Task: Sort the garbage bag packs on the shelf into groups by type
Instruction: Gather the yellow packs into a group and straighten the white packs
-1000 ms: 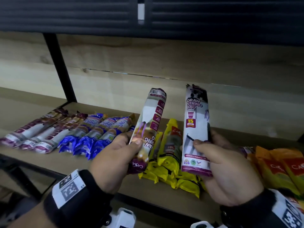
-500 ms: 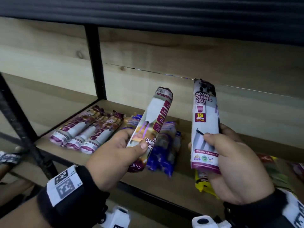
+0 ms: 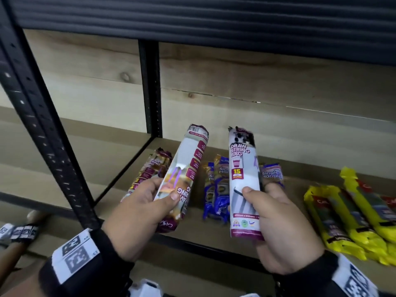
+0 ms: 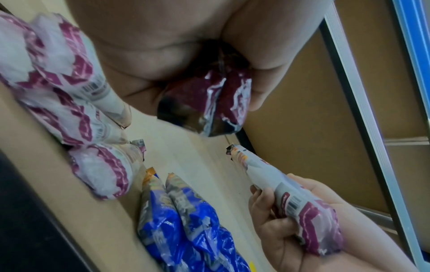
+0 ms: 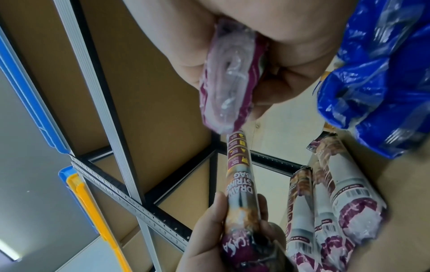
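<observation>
Nearest you, low in the head view, your left hand (image 3: 137, 213) is wrapped round the lower half of a maroon draw-string pack (image 3: 182, 179), thumb across its face, fingers curled behind. Its long axis leans from lower centre up toward the upper right of the frame. Your right hand (image 3: 278, 228) grips a second draw-string pack (image 3: 243, 181) the same way, and this one stands almost upright at frame centre (the printed front faces you, so the type is easy to read). The two packs are apart, with a clear gap between them.

Just beyond your left knuckles, at centre-left, lies the draw-string group (image 3: 150, 172) on the wooden shelf (image 3: 120, 185); the left wrist view shows three such packs side by side. Their long axes run front to back, up the frame. That is the relation your next move likely turns on: the group sits directly past your left hand, so that hand is the nearer one, and its pack probably needs only a small turn to lie parallel beside them. The right-hand pack would have to travel leftward across the blue packs (image 3: 216, 189), which lie between your hands and a little farther back.

Farthest to the right, at the frame's lower right edge, sit the yellow packs (image 3: 347, 217), well apart from the maroon group.
</observation>
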